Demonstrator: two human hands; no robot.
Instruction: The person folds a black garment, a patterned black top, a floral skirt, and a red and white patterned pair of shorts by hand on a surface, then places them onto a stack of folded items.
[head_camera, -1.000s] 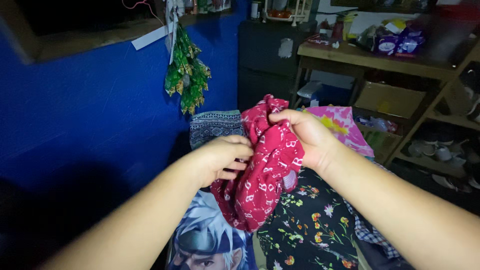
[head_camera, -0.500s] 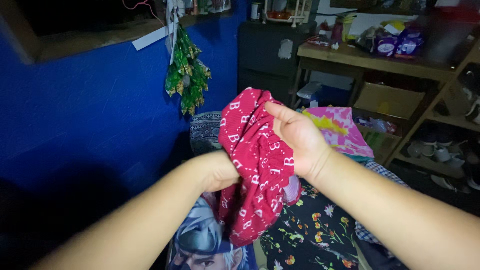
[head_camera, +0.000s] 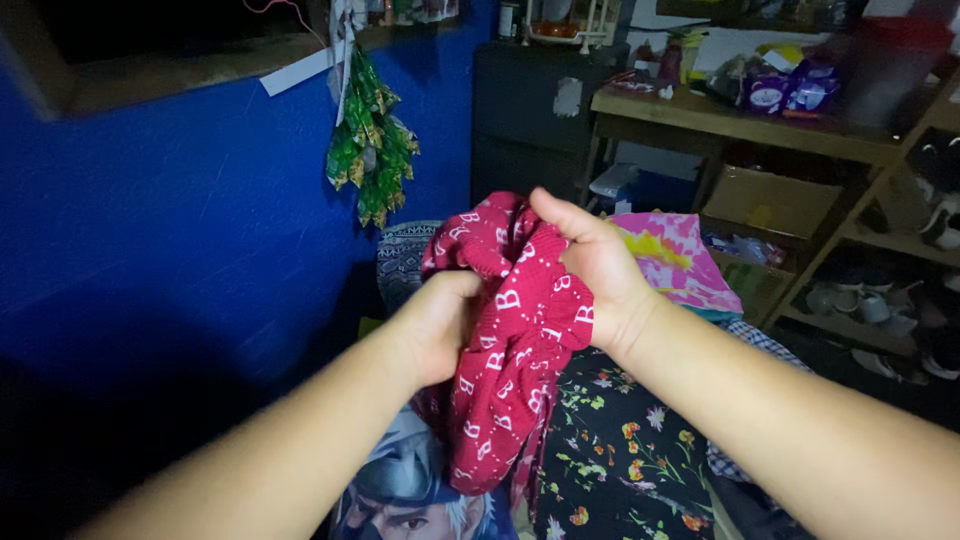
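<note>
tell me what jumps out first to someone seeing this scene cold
A red cloth with white letters is bunched up mid-frame, gripped by the left hand from below and the right hand at its top. Behind it on the left is a deep blue wall with a bunch of green packets hanging on it. Below the hands lie a black floral fabric and a cartoon-face print.

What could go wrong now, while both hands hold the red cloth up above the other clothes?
1. The red cloth is bunched between the left hand and the right hand; its loose lower end hangs free and might slip out or tangle.
2. That end dangles just above the black floral fabric and could drag it out of place.
3. The room is dim, so seams or edges may be misjudged.
</note>
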